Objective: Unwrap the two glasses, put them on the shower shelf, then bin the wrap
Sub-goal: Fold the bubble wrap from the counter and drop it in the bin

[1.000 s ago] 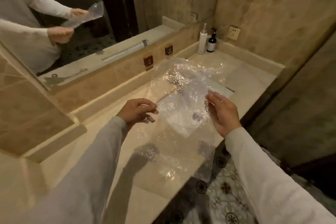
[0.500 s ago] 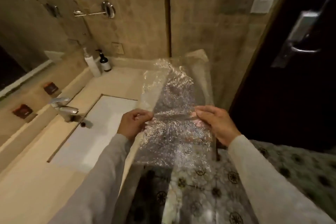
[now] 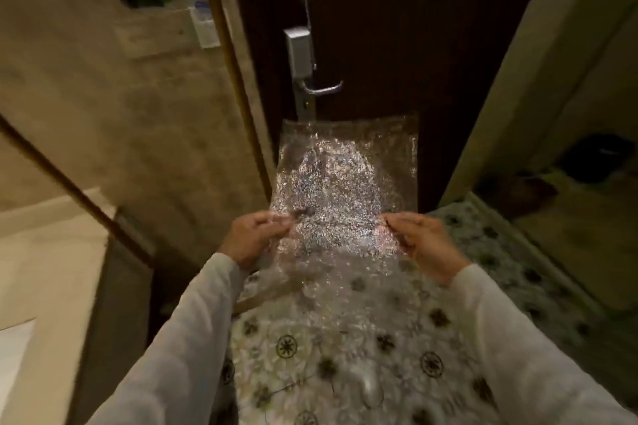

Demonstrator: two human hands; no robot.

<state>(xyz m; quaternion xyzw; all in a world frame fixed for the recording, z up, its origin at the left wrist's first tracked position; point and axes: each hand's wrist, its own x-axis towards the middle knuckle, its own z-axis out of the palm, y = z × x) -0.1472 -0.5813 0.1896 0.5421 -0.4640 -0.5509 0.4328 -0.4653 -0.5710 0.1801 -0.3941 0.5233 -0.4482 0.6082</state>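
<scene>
A clear sheet of bubble wrap point(image 3: 345, 183) is stretched flat in front of me, over the patterned floor and before a dark door. My left hand point(image 3: 253, 238) pinches its left edge and my right hand point(image 3: 426, 241) pinches its right edge, both at about the sheet's middle height. The wrap's lower half hangs down between my sleeves. No glasses and no shower shelf are in view. A dark bin-like container point(image 3: 595, 157) sits on the floor at the far right, blurred.
A dark wooden door point(image 3: 397, 45) with a metal lever handle point(image 3: 321, 88) stands straight ahead. A tiled wall point(image 3: 121, 114) is on the left, with the vanity counter edge point(image 3: 51, 252) at lower left. The patterned tile floor point(image 3: 345, 355) is below.
My view has swung right, away from the sink and counter toward the door. Both hands still hold the wrap spread out, and have carried it along with the turn.
</scene>
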